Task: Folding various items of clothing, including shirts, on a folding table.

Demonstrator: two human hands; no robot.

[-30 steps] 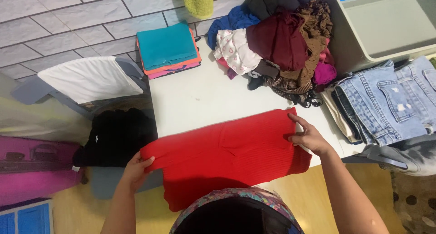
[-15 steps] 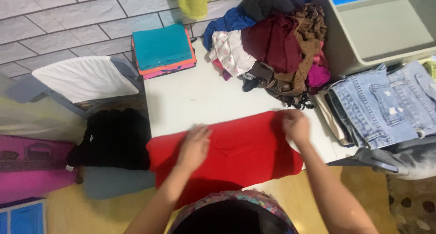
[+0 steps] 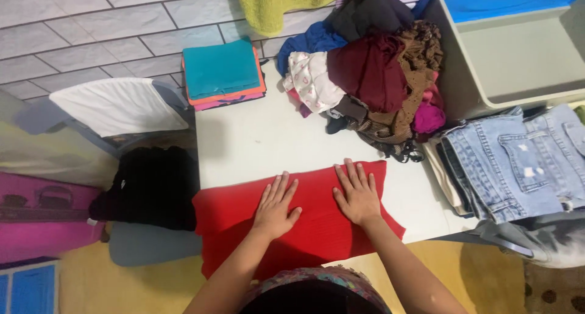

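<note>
Left hand (image 3: pixel 275 205): lying flat, fingers spread, gripping nothing; it has come in from the cloth's 9 o'clock edge.
Right hand (image 3: pixel 358 194): likewise open, pressing down.
Red garment (image 3: pixel 317 228): folded, spreading across the white table (image 3: pixel 256 143) near edge, at 6 o'clock from the clothes pile (image 3: pixel 372 76).
Change: smoothing is replacing folding.

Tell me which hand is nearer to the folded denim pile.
Right. The right hand lies flat on the red garment, on the side toward the denim pile; the left hand lies flat further away, beyond the right.

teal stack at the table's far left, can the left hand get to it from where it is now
Probably yes. The left hand lies flat on the red cloth, and only bare table lies between it and the teal stack; nothing blocks the way.
</note>
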